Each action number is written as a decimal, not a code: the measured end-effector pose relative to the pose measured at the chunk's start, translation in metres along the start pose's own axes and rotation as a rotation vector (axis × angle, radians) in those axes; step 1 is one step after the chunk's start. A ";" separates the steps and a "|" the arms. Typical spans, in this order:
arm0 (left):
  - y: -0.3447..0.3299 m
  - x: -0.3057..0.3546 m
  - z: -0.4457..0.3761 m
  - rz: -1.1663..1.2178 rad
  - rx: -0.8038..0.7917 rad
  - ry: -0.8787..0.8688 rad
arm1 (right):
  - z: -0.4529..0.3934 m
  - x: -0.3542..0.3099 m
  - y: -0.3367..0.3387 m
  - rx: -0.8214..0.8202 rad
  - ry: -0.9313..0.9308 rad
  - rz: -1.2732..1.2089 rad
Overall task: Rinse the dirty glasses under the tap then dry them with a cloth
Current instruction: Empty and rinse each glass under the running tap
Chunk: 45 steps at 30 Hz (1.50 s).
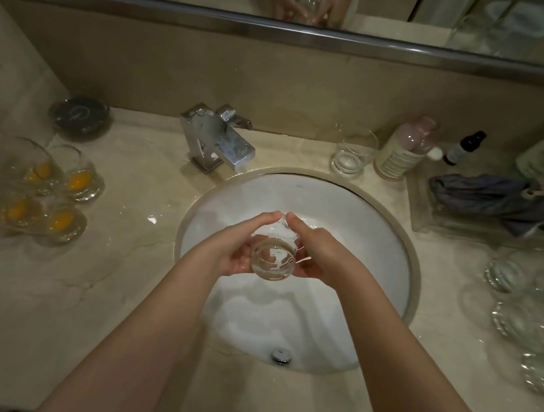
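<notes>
Cupping a clear glass (272, 258) over the sink (407, 255), both hands' fingers (262, 220) wrap it.

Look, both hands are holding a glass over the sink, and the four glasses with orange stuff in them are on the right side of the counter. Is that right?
Not quite. The head view shows the four glasses with orange residue on the left side of the counter, not the right. The rest holds: the left hand and the right hand hold a clear glass over the sink.
</notes>
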<state>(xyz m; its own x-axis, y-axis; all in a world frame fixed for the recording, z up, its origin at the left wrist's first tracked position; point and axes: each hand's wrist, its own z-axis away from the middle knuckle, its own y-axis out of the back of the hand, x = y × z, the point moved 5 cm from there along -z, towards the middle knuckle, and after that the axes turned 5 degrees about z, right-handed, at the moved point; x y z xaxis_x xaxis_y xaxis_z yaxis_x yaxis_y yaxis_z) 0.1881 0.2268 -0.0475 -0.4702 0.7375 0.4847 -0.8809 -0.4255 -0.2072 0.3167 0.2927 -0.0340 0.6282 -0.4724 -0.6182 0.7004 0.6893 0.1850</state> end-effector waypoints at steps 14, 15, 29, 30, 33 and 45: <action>-0.042 0.030 -0.017 0.069 0.218 -0.462 | -0.011 -0.002 0.047 0.197 0.292 -0.233; -0.044 0.034 -0.021 0.060 0.247 -0.499 | -0.013 -0.005 0.052 0.210 0.304 -0.232; -0.055 0.076 -0.053 -0.165 0.419 -0.758 | -0.081 -0.059 0.140 0.700 0.381 0.044; -0.055 0.077 -0.055 -0.167 0.424 -0.760 | -0.087 -0.064 0.142 0.707 0.386 0.067; -0.055 0.079 -0.059 -0.170 0.431 -0.763 | -0.101 -0.072 0.143 0.707 0.407 0.100; -0.048 0.078 -0.048 -0.161 0.407 -0.801 | -0.086 -0.052 0.140 0.771 0.391 -0.019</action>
<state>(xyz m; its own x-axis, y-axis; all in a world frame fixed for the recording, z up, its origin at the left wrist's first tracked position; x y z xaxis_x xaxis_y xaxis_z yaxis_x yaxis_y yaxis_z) 0.1914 0.3301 -0.0399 -0.0317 0.2838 0.9584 -0.7741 -0.6135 0.1560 0.3530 0.4605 -0.0421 0.5511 -0.1594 -0.8191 0.8332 0.0512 0.5506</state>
